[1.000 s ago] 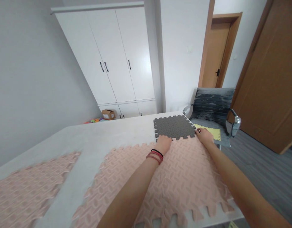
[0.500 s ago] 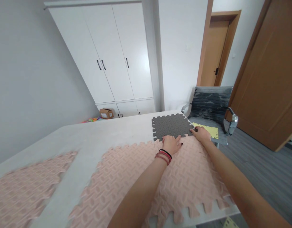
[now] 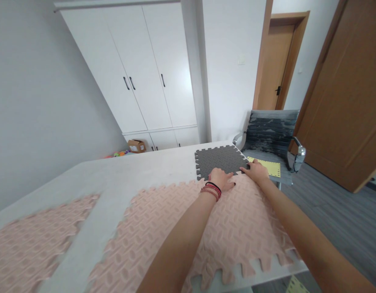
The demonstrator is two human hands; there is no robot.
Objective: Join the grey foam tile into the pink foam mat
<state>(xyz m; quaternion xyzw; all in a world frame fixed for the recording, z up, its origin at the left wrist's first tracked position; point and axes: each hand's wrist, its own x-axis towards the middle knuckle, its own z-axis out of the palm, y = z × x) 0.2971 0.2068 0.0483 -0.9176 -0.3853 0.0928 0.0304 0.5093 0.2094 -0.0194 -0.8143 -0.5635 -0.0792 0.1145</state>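
now the left hand [image 3: 220, 179] and right hand [image 3: 257, 171] are sitting closer together, unclenched, likely focusing pressure where the gray mat [image 3: 218, 158] is meeting the far edge of the pink mat [image 3: 242, 215] on the counter [image 3: 157, 167].

Grey foam tile [image 3: 216, 158], edges toothed, lies flat near the bench [image 3: 139, 171]'s far corner; pink textured mat [image 3: 245, 224] adjoins its near edge.
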